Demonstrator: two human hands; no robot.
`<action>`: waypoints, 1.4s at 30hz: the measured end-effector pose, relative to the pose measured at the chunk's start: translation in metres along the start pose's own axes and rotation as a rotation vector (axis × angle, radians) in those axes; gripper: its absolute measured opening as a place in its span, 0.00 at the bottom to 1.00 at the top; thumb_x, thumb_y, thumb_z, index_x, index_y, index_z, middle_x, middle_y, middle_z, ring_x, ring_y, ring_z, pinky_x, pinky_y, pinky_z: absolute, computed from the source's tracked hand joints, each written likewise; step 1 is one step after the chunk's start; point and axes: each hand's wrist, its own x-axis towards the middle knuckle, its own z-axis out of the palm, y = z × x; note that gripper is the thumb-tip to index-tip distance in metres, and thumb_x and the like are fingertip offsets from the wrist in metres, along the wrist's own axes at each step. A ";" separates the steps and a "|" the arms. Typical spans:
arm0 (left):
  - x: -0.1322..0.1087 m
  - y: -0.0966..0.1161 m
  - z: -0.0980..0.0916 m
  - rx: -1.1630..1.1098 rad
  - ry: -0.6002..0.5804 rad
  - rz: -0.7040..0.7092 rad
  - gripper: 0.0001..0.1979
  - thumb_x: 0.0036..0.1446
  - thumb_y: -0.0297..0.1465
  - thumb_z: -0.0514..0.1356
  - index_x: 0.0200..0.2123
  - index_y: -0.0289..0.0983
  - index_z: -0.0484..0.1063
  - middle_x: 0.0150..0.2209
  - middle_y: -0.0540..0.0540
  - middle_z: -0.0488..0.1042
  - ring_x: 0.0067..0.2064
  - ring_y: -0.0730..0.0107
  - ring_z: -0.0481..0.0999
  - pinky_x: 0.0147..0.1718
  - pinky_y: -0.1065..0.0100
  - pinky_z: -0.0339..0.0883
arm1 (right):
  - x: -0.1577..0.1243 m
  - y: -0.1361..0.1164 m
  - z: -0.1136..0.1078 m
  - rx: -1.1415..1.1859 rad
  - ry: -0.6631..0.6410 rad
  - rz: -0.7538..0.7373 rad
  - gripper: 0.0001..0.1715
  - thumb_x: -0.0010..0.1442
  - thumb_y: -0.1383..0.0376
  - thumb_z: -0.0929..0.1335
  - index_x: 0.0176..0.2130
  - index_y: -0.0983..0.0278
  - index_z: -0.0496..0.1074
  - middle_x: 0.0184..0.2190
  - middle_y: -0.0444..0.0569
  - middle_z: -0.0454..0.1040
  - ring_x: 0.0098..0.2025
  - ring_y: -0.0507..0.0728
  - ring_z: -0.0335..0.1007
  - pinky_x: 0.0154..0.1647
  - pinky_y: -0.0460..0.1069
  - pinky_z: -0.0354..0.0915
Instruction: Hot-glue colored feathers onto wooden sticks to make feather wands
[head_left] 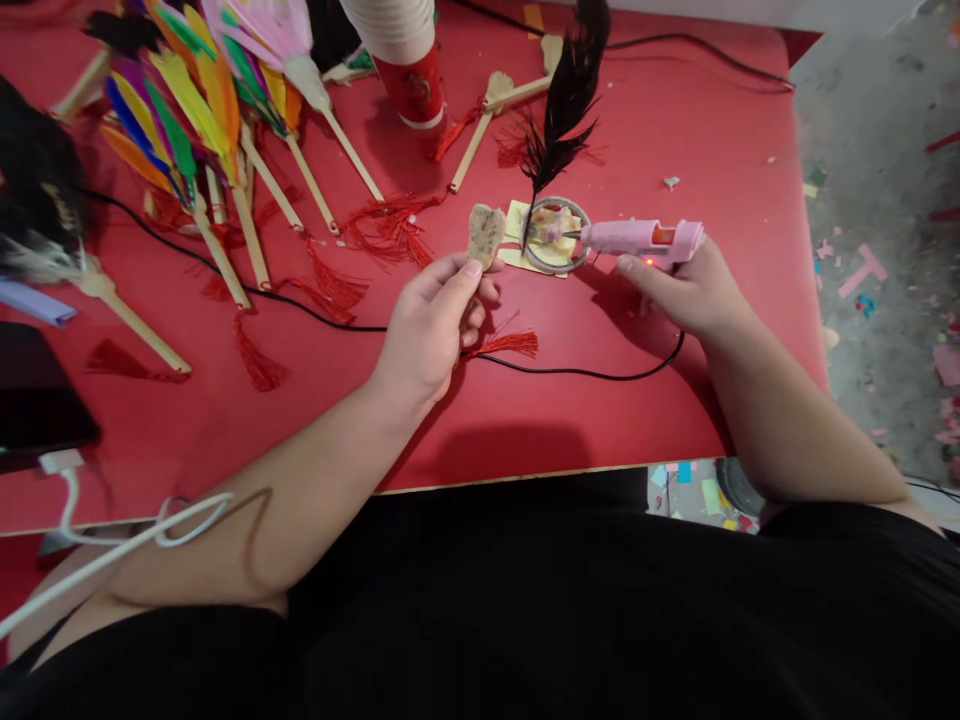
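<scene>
My left hand (439,325) is closed around a wooden fan handle (486,235), whose flat, rounded head sticks up past the thumb. A red tassel (510,343) hangs out below that hand. In my right hand (686,285) is a pink hot glue gun (637,238) with a small light lit on its side. Its nozzle points left over a round metal ring stand (581,262), where whitish glue has gathered. Yellow paper (516,222) lies under the ring. A black feather (566,105) stands beside it, its lower end at the ring's left side.
Several colourful feather fans (202,110) with wooden handles and red tassels lie at the left. Stacked paper cups (409,70) stand at the back, near more bare handles (472,150). A black cord (600,375) crosses the red table (720,130). A phone (41,395) and white cable (71,500) are at the left edge.
</scene>
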 end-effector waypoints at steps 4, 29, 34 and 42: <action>0.003 0.002 -0.002 0.005 -0.003 0.001 0.12 0.75 0.43 0.75 0.43 0.42 0.84 0.33 0.49 0.79 0.25 0.76 0.70 0.19 0.71 0.55 | 0.001 0.008 -0.005 0.029 0.021 0.064 0.31 0.72 0.35 0.81 0.57 0.55 0.91 0.30 0.48 0.83 0.30 0.62 0.83 0.33 0.57 0.83; 0.001 0.012 -0.020 0.753 -0.019 0.466 0.08 0.74 0.35 0.69 0.47 0.40 0.89 0.39 0.46 0.89 0.38 0.63 0.83 0.39 0.65 0.74 | -0.015 -0.013 0.018 0.080 -0.267 -0.430 0.23 0.79 0.45 0.79 0.52 0.62 0.90 0.34 0.50 0.84 0.31 0.56 0.78 0.36 0.51 0.76; 0.007 0.008 -0.024 0.713 -0.095 0.397 0.13 0.78 0.40 0.66 0.49 0.39 0.88 0.39 0.45 0.90 0.34 0.67 0.82 0.36 0.66 0.74 | -0.013 -0.011 0.017 0.258 -0.248 -0.493 0.23 0.79 0.46 0.78 0.58 0.59 0.92 0.40 0.52 0.88 0.40 0.61 0.88 0.46 0.54 0.84; 0.006 -0.003 -0.016 0.299 -0.185 0.152 0.23 0.75 0.52 0.71 0.42 0.37 0.87 0.38 0.41 0.88 0.31 0.70 0.77 0.26 0.70 0.70 | -0.014 0.011 0.022 0.320 0.061 -0.178 0.34 0.71 0.31 0.80 0.45 0.58 0.87 0.23 0.41 0.72 0.19 0.54 0.67 0.21 0.51 0.71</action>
